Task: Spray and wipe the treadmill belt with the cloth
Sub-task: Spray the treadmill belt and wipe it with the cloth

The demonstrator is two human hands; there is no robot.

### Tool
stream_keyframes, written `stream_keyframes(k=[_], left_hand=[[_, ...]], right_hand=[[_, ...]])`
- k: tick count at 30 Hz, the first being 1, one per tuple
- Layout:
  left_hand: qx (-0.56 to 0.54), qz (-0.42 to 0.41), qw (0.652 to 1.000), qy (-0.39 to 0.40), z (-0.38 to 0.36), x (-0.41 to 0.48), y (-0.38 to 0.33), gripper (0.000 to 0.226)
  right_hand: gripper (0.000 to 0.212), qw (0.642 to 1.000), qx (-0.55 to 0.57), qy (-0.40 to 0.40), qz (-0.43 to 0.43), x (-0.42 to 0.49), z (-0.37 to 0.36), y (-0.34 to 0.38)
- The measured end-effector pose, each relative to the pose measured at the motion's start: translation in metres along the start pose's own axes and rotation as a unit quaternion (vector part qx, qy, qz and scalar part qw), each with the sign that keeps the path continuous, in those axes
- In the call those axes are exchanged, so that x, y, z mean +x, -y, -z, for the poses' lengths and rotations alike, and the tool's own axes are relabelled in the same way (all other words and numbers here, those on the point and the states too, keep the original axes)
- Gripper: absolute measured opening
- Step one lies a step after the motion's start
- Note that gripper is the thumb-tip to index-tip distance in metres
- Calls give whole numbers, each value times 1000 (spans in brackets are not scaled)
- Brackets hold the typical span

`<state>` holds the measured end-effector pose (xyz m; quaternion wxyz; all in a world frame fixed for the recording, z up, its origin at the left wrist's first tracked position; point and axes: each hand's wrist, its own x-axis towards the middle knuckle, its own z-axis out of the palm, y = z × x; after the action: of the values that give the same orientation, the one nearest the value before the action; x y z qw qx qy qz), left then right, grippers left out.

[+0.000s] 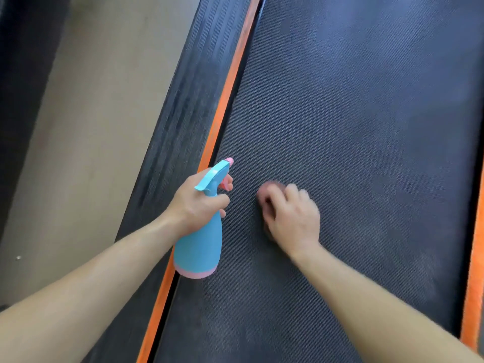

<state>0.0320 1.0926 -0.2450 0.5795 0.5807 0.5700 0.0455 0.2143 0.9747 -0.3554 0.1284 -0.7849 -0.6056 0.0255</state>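
Note:
The dark textured treadmill belt [353, 121] fills the middle and right of the view. My left hand [197, 203] grips the neck of a blue spray bottle [199, 247] with a pink base and pink nozzle, a finger on the trigger, held over the belt's left edge. My right hand [290, 216] is curled round a small reddish cloth [267, 189] and presses it on the belt just right of the bottle. Most of the cloth is hidden under the hand, and the hand is blurred.
An orange stripe [230, 93] borders the belt on the left, with a ribbed dark side rail [183, 100] beyond it. Another orange stripe [475, 284] runs at the right edge. Beige floor [86, 121] lies to the left.

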Motion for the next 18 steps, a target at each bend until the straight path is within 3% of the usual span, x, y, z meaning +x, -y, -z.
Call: stream_keyframes(k=[2, 4, 5, 7, 9, 11, 13, 16, 18], left_hand=[[13, -1, 1000, 2, -1, -1, -7, 48], [8, -6, 1000, 2, -2, 1, -8, 58], [7, -13, 1000, 0, -1, 1, -7, 61], [-2, -22, 1000, -3, 2, 2, -2, 64], [-3, -30, 1000, -6, 4, 0, 4, 63], [-10, -33, 999, -2, 6, -4, 9, 64], [-18, -25, 999, -6, 11, -9, 12, 67], [-15, -16, 1000, -10, 16, -16, 15, 68], [-22, -12, 1000, -7, 18, -20, 17, 69]], right_hand=[[29, 993, 9, 40, 111, -34, 4, 0], [28, 983, -6, 46, 178, -14, 3, -16], [26, 987, -12, 26, 160, 10, 1, -21], [24, 999, -30, -30, 32, 64, -2, -29], [29, 996, -25, -34, -83, 101, -3, -39], [32, 993, -32, -40, -106, 82, -5, -35], [30, 997, -24, -36, -70, 22, -3, -15], [31, 998, 1, 26, 53, -66, 1, 10], [31, 992, 3, 40, 117, -67, -1, 8]])
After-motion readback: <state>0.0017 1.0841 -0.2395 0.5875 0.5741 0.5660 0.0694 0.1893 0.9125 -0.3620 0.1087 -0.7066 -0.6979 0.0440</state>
